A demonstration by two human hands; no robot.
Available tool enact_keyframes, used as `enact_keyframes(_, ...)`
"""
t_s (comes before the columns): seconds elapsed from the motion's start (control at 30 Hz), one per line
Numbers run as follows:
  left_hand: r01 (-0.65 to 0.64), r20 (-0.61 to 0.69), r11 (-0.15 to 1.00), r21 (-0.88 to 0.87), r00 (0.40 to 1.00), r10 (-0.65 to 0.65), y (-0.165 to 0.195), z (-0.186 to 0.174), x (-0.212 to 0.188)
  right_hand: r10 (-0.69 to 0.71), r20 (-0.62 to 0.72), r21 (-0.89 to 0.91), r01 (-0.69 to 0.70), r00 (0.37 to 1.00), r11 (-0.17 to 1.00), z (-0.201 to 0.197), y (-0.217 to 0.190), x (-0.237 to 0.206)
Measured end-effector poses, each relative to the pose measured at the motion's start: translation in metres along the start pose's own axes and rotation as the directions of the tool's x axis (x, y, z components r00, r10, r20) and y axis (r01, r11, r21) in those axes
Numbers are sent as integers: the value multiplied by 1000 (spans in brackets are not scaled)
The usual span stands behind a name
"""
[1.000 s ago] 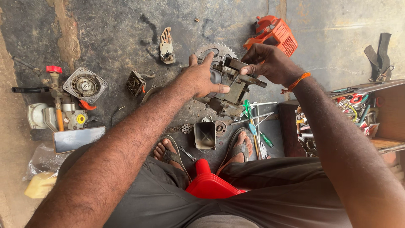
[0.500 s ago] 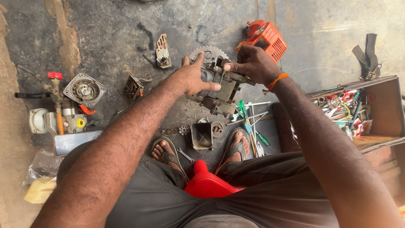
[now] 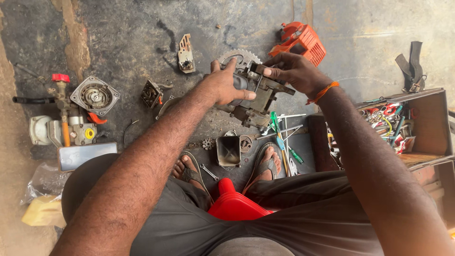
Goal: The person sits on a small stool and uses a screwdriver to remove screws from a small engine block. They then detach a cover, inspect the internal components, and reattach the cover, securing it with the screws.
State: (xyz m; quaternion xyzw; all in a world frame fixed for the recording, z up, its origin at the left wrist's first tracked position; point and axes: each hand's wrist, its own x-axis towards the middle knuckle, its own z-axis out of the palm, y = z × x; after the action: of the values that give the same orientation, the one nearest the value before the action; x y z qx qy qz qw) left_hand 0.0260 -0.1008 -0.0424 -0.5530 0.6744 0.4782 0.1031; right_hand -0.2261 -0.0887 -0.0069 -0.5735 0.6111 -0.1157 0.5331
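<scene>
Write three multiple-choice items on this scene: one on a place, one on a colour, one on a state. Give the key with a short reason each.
1. Where does the orange cover lie?
A. on the floor beyond the hands
B. inside the toolbox
C. on the person's lap

2. What colour is the knob on the valve at far left?
A. blue
B. red
C. white

3. How is the engine block held?
A. lying alone on the floor
B. pinned under one foot
C. gripped by the left hand, with the right hand at its top

Key: 1 A, the cover sits on the concrete above the right hand. 2 B, the knob is plainly red. 3 C, the left hand wraps the block's side while the right fingers touch its upper edge.
</scene>
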Motion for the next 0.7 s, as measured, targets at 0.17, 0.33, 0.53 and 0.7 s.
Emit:
enact_keyframes(0.17, 26, 14, 1000, 17, 1000, -26, 1, -1, -3, -65, 6, 61, 65, 998, 996, 5, -12, -1)
enact_keyframes(0.33, -1, 17, 1000, -8, 1000, 2, 0, -6, -11, -301, -164, -441, 203, 939, 874, 17, -38, -44)
enact_keyframes(0.53, -14, 93, 1000, 20, 996, 12, -9, -12, -29, -567, 0, -897, 251, 824, 365, 60, -67, -83)
enact_keyframes(0.7, -16, 62, 1000, 24, 998, 15, -11, -18, -44, -594, 96, -946, 259, 798, 195, 83, -81, -90)
